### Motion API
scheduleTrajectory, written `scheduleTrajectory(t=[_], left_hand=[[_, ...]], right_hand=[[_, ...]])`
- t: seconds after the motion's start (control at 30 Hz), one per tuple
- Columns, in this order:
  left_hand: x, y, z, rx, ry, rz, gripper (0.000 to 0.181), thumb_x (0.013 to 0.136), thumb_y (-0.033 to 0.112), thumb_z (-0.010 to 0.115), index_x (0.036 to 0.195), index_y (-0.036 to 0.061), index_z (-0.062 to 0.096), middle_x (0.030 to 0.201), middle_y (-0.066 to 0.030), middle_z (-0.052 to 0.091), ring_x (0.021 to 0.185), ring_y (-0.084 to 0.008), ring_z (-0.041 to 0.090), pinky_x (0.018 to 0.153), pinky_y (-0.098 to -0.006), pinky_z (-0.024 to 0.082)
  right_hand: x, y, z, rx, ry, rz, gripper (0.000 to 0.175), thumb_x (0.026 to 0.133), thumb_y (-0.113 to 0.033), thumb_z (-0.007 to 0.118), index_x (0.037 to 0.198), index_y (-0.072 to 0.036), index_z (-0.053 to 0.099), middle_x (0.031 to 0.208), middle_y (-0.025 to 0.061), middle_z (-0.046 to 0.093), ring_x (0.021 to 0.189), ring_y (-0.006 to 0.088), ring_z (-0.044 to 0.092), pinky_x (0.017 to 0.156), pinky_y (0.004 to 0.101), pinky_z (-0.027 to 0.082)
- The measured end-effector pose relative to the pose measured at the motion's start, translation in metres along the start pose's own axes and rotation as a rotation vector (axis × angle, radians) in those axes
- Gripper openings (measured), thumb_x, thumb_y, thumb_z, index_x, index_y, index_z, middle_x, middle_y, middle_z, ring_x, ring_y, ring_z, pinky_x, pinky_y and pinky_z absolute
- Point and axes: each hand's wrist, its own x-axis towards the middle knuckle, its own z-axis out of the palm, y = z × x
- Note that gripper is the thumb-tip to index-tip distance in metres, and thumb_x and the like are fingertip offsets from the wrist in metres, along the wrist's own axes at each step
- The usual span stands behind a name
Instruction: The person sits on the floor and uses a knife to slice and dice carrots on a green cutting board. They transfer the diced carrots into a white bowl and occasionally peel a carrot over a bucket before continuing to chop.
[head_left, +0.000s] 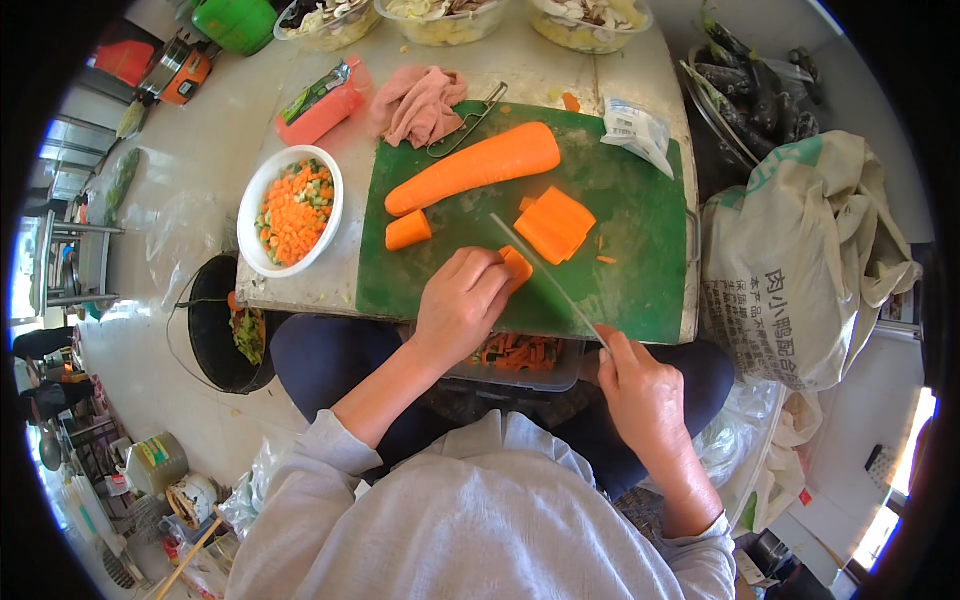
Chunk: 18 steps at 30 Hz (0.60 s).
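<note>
On a green cutting board (450, 285), my left hand (463, 292) presses down a carrot piece (517, 268) with its fingers bunched together. My right hand (643, 382) grips the handle of a knife (551, 277), whose blade is seen nearly edge-on just right of that piece. Stacked carrot slices (555, 225) lie beyond the blade. A long peeled carrot (476, 166) stretches across the upper board, with a short carrot chunk (408, 230) below its thin end. Under the table edge, a clear plastic tub (517, 375) holds cut carrot strips.
Left of the board stands a white bowl (250, 251) of diced carrot and green vegetable. A pink cloth (420, 101), a peeler (480, 116) and a white packet (637, 131) lie near the board's far edge. A black bucket (202, 330) with scraps sits on the floor; a sack (787, 285) is at right.
</note>
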Motion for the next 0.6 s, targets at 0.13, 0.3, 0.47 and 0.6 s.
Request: scheduleTrajectory(t=[0.13, 0.3, 0.47, 0.6], left_hand=[[0.0, -0.008, 0.01, 0.031, -0.033, 0.059, 0.032, 0.077, -0.002, 0.082, 0.108, 0.0009, 0.072, 0.108, -0.0115, 0.068, 0.098, -0.0347, 0.068, 0.081, -0.0436, 0.059], [-0.001, -0.009, 0.01, 0.026, -0.047, 0.095, 0.041, 0.073, -0.002, 0.08, 0.113, -0.0006, 0.072, 0.115, -0.0133, 0.068, 0.104, -0.037, 0.068, 0.085, -0.0443, 0.059], [-0.003, -0.011, 0.012, 0.015, -0.08, 0.06, 0.041, 0.071, -0.002, 0.08, 0.112, -0.001, 0.072, 0.115, -0.0128, 0.068, 0.105, -0.0365, 0.069, 0.087, -0.0437, 0.06], [-0.005, -0.014, 0.015, 0.008, -0.052, 0.076, 0.038, 0.073, -0.002, 0.08, 0.111, -0.0005, 0.072, 0.112, -0.0116, 0.068, 0.102, -0.034, 0.069, 0.085, -0.0421, 0.06]], right_hand=[[0.002, -0.004, 0.003, -0.081, -0.005, -0.06, 0.039, 0.097, -0.014, 0.073, 0.136, -0.015, 0.068, 0.081, 0.0088, 0.061, 0.058, 0.0307, 0.067, 0.054, 0.0426, 0.057], [0.005, -0.008, 0.0, -0.126, -0.093, -0.029, 0.038, 0.097, -0.012, 0.073, 0.135, -0.016, 0.07, 0.083, 0.0084, 0.064, 0.06, 0.0315, 0.068, 0.055, 0.044, 0.057], [0.006, -0.011, -0.004, -0.139, -0.154, -0.009, 0.034, 0.099, -0.013, 0.071, 0.132, -0.015, 0.07, 0.082, 0.0096, 0.065, 0.061, 0.0334, 0.069, 0.055, 0.0456, 0.056], [0.018, -0.004, 0.002, -0.076, -0.188, -0.029, 0.024, 0.101, -0.014, 0.07, 0.125, -0.012, 0.068, 0.081, 0.0113, 0.066, 0.062, 0.0355, 0.069, 0.055, 0.0461, 0.056]])
